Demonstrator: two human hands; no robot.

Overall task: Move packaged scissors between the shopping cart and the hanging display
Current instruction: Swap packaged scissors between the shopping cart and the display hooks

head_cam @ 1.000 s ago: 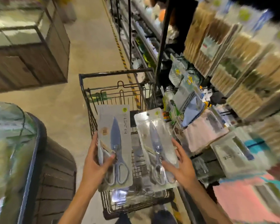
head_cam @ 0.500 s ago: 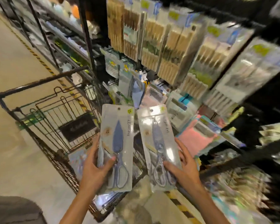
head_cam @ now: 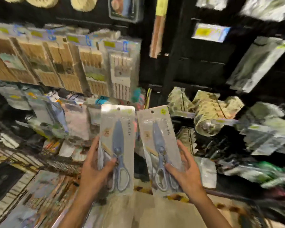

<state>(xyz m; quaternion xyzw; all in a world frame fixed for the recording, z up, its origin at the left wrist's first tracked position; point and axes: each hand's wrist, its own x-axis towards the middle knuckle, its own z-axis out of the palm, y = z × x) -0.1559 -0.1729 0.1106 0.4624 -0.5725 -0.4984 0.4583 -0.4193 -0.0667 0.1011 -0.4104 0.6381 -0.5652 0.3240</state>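
Clear plastic packs of blue-grey scissors stand upright side by side before the hanging display (head_cam: 196, 66); the left hand (head_cam: 95, 168) has its grip clamped on the left pack (head_cam: 117, 145), thumb across the front; the right hand (head_cam: 186, 168) has its grip clamped on the right pack (head_cam: 160, 145), thumb on the handles. The packs are just apart; chopstick packs (head_cam: 92, 66) hang upper left; the surroundings are blurred.
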